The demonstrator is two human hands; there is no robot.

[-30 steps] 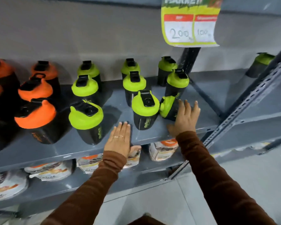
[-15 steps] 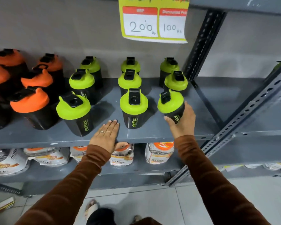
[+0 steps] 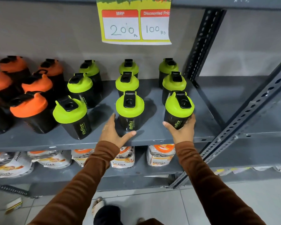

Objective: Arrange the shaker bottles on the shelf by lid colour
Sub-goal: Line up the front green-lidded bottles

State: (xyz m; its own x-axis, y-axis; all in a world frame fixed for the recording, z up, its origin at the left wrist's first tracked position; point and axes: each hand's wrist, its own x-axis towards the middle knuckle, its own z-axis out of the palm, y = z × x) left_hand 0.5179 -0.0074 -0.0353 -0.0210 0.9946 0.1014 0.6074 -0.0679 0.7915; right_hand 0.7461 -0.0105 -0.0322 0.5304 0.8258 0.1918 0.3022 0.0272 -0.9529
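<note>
Black shaker bottles stand on a grey shelf point(image 3: 152, 137). Several with green lids form three rows at the middle and right; several with orange lids point(image 3: 29, 104) crowd the left. My right hand point(image 3: 182, 127) is wrapped around the base of the front right green-lid bottle point(image 3: 178, 108), which stands upright near the shelf's front edge. My left hand point(image 3: 113, 132) cups the lower left side of the front middle green-lid bottle point(image 3: 130, 109), thumb along its front, fingers spread and touching it. A third front green-lid bottle point(image 3: 71, 116) stands to the left.
A yellow price sign point(image 3: 135, 25) hangs above the bottles. A perforated grey upright point(image 3: 201, 46) and a diagonal brace point(image 3: 250, 114) bound the shelf on the right. Printed pouches point(image 3: 159, 158) lie on the lower shelf. Tiled floor and a foot show below.
The right-hand bottle lay on its side, was lifted tilted, and now stands upright at the front right. My left hand moved from flat on the shelf to the middle bottle.
</note>
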